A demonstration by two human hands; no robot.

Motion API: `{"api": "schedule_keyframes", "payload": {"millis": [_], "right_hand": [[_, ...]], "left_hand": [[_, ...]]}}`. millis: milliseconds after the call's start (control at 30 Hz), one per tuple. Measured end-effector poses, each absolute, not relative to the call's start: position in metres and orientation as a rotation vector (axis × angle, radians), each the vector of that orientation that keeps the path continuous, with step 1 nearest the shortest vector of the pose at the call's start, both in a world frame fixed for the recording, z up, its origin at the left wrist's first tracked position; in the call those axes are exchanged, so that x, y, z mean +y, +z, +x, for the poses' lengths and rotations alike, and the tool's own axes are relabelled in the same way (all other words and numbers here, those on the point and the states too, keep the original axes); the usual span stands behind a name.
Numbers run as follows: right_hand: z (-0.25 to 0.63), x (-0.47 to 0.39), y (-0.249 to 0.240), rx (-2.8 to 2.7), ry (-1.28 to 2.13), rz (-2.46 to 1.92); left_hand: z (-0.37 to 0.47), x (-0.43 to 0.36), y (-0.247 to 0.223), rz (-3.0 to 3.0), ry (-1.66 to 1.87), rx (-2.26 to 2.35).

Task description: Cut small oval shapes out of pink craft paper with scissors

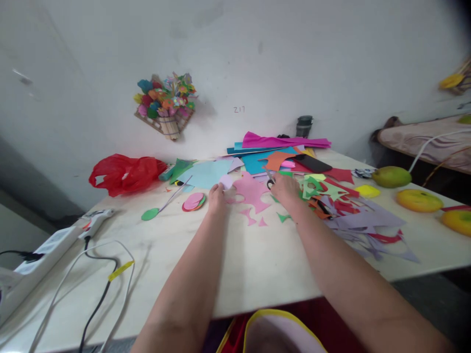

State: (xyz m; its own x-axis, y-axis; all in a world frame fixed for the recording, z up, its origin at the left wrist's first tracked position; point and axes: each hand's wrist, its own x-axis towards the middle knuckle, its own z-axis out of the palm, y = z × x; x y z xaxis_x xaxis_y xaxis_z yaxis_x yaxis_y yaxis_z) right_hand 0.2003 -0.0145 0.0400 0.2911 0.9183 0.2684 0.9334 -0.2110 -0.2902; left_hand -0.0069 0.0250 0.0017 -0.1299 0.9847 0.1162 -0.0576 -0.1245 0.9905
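Note:
My left hand (pixel 217 197) pinches a small lavender paper piece (pixel 226 182) at its fingertips. Held in my right hand (pixel 286 190) is a pair of scissors (pixel 270 179), its blades pointing up and away. Between the two hands lies a pink sheet (pixel 250 189) with rounded cut-outs along its edges. Small pink scraps (pixel 250 216) and a green scrap (pixel 283 217) are just in front of it. A stack of cut circles (pixel 193 201), pink on top, sits left of my left hand. Farther left is a green circle (pixel 150 214), with a thin purple strip touching it.
Coloured offcuts (pixel 353 215) spread right of my right arm, with mangoes (pixel 392 177) beyond. Coloured sheets (pixel 265 156) and a dark phone (pixel 312 163) lie at the back. A red plastic bag (pixel 127 174) is back left; a power strip (pixel 44 250) and cables run along the left.

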Motion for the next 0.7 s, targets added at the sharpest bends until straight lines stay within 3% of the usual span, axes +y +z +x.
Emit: {"api": "schedule_keyframes", "payload": {"millis": [200,433,700], "right_hand": [[0.204,-0.010,0.033,-1.708,-0.043,-2.240],[0.198,-0.006,0.025,-1.991,-0.213,-2.012],[0.192,0.004,0.011,-2.129,-0.054,-2.054]], "left_hand": [[0.019,0.012,0.009,0.863,1.431,0.872],[0.013,0.013,0.010,0.777,1.431,0.826],[0.014,0.010,0.015,0.641,1.324,0.831]]}}
